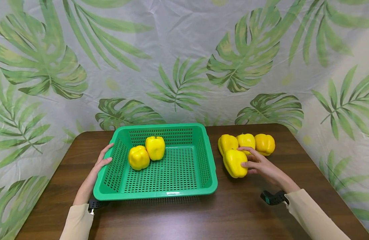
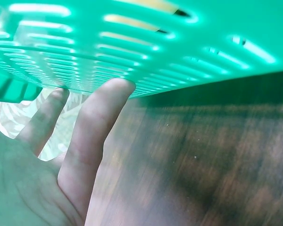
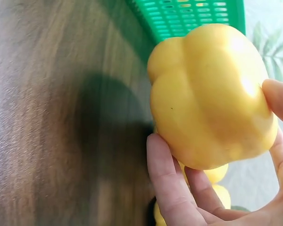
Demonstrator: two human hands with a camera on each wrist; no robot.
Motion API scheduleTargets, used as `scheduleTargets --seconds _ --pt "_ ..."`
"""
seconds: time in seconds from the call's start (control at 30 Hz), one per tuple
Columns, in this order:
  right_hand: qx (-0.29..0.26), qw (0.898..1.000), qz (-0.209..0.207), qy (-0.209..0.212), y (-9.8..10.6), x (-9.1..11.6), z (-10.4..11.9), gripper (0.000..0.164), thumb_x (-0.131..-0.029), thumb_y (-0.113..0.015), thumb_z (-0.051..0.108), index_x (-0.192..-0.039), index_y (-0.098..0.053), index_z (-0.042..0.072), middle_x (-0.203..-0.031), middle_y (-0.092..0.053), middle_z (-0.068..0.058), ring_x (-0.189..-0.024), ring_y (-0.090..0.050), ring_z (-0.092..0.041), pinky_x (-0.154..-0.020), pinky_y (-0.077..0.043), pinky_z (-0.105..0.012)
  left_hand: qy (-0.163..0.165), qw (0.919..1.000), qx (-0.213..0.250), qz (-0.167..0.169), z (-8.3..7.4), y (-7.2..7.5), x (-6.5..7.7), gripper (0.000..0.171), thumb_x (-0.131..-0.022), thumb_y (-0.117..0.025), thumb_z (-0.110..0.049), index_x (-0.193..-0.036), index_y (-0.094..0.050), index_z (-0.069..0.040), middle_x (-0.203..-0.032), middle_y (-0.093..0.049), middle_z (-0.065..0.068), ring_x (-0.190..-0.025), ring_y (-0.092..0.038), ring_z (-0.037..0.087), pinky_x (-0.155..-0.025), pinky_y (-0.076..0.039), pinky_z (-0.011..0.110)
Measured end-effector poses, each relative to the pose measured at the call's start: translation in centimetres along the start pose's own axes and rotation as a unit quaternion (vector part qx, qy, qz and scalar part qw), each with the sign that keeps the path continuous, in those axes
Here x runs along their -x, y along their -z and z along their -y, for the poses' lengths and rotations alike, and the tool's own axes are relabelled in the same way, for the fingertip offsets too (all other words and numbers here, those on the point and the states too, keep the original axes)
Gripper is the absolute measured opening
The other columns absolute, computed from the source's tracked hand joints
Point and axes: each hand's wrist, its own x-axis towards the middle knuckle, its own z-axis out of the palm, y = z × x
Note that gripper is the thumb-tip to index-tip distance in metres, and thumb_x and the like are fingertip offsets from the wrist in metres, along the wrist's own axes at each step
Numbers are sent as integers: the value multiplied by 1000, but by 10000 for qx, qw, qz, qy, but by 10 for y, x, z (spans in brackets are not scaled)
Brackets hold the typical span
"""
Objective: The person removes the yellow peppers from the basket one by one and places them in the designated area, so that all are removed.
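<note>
1. The right hand [image 1: 263, 166] grips a yellow bell pepper [image 1: 234, 163], thumb on one side and fingers on the other, to the right of the basket; the right wrist view shows the fingertips pressed to its skin and its lobed end facing the camera.
2. The left hand [image 1: 97, 168] rests its extended fingers against the left side of the green basket [image 1: 154, 195], near the rim; in the left wrist view, the fingertips meet the slotted outer wall from outside.
3. The basket stands on the brown wooden counter [image 1: 184, 220], left of the middle, its long side toward the person.
4. Inside it, two more yellow peppers sit together toward the left: the front pepper [image 1: 138, 157] and the back pepper [image 1: 155, 148], side by side, the latter showing a dark stem on top.
5. Right of the basket, behind the gripped pepper, three others form a row near the far edge: the left one [image 1: 227, 142], the middle one [image 1: 246, 140] and the right one [image 1: 264, 144]. Whether the gripped pepper touches this row cannot be told.
6. Both arms wear light beige sleeves [image 1: 316, 216], and a black wrist device [image 1: 272, 197] shows below the right wrist.
7. Behind the counter hangs a pale cloth [image 1: 184, 40] printed with green leaves.
</note>
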Motion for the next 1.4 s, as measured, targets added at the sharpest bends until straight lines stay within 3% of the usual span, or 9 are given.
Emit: scheduleTargets --seconds 0.27,0.6,0.93,1.13,1.4 --pt "192 9997 78 -133 -1 3 -8 58 -95 -58 17 -144 -29 7 -138 -29 -29 -116 -42 -37 -85 -49 -43 146 9999 16 -81 0 0 3 68 -90 -27 9 -142 -43 -31 -132 -43 -14 -114 -45 0 -87 -37 15" --pt "596 9977 92 -309 1 5 -12 59 -94 -62 20 -144 -32 8 -131 -36 -28 -113 -44 -37 -89 -45 -45 142 9998 -69 -95 -1 -1 2 70 -89 -25 10 -141 -45 -33 -132 -43 -14 -115 -45 0 -88 -36 15" --pt "452 9986 35 -282 2 5 -15 58 -94 -60 18 -142 -29 6 -136 -30 -31 -118 -41 -40 -89 -46 -39 72 10000 47 -14 1 2 2 68 -90 -28 9 -142 -44 -32 -132 -44 -14 -114 -46 0 -87 -36 15" --pt "463 9987 -50 -191 3 6 -14 57 -95 -60 17 -141 -29 3 -141 -28 -31 -122 -40 -41 -89 -45 -41 43 10000 -12 -21 1 1 2 69 -89 -26 10 -142 -44 -32 -132 -44 -14 -115 -45 0 -88 -36 15" --pt "480 9985 -243 -111 3 3 -10 56 -95 -59 17 -141 -32 -1 -141 -32 -30 -124 -35 -43 -88 -43 -41 274 9995 2 -151 -2 -1 3 67 -91 -26 7 -142 -44 -33 -131 -44 -13 -113 -46 1 -87 -37 15"
